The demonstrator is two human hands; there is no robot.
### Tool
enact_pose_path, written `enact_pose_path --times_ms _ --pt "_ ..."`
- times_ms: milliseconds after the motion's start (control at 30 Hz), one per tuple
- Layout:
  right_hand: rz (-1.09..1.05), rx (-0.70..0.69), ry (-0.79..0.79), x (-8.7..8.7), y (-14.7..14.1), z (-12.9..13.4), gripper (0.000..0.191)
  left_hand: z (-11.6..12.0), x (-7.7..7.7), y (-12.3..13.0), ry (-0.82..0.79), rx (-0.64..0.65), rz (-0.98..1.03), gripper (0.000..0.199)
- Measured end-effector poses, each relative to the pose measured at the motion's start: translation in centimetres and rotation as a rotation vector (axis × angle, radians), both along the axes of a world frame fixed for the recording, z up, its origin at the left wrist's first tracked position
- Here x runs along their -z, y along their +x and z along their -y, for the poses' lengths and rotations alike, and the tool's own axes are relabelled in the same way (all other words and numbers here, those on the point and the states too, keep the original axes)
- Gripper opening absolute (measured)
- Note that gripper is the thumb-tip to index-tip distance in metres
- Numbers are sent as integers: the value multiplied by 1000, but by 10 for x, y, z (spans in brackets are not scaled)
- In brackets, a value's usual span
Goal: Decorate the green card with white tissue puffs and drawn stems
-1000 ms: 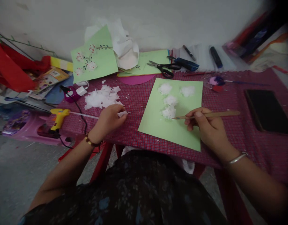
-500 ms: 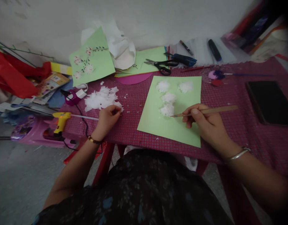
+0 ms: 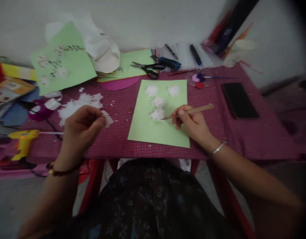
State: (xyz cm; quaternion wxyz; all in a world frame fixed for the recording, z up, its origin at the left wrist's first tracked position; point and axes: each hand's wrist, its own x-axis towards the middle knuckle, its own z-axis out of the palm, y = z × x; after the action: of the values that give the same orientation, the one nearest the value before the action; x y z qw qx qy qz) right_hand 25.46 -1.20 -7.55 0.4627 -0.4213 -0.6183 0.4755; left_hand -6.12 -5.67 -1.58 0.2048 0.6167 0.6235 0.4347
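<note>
My right hand [image 3: 190, 121] is closed around a wooden stick [image 3: 201, 109], which looks flat and pointed. Its tip touches or nearly touches the lowest of several white paper tufts [image 3: 157, 114] on a light green sheet [image 3: 165, 134]. Between the thumb and fingers of my left hand [image 3: 83, 127], a small white paper piece [image 3: 107, 118] is pinched, raised a little over the table. Just behind that hand lies a loose pile of torn white paper [image 3: 80, 104], partly hidden by it.
Black scissors [image 3: 153, 68] and a blue-handled cutter [image 3: 170, 62] lie at the back. A yellow glue gun [image 3: 25, 142] is at the left, with its cord running near my left hand. A dark phone-like slab [image 3: 239, 100] rests at the right. A flower-decorated green sheet [image 3: 65, 63] leans against the wall.
The view has swung to the right. My left hand has lifted from the edge of the pile, with a white paper piece now in its fingers. The stick's tip stays by the lowest tuft.
</note>
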Motion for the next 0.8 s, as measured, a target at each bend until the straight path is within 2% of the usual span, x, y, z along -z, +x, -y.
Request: enact_pose_path --times_ms 67,167,267,333,433,600,700,800 --pt "11 -3 -5 0 0 -1 41 -8 -7 16 -22 184 -90 3" --pt "11 -6 -11 2 2 -3 42 -34 -6 42 -40 521 -189 5" --pt "6 -25 -31 5 3 -5 41 -62 1 67 -110 693 -161 10" --pt "9 -51 -53 7 3 -6 40 -77 8 79 -160 704 -107 12" --pt "17 -102 -75 10 2 -7 38 -89 22 85 -236 646 1 11" --pt "38 -120 -74 14 1 -12 35 -96 46 69 -376 632 143 8" --pt "57 -111 -110 15 1 -15 34 -100 52 59 -409 664 225 7" --pt "40 -117 -116 16 0 -19 36 -103 54 55 -430 681 263 15"
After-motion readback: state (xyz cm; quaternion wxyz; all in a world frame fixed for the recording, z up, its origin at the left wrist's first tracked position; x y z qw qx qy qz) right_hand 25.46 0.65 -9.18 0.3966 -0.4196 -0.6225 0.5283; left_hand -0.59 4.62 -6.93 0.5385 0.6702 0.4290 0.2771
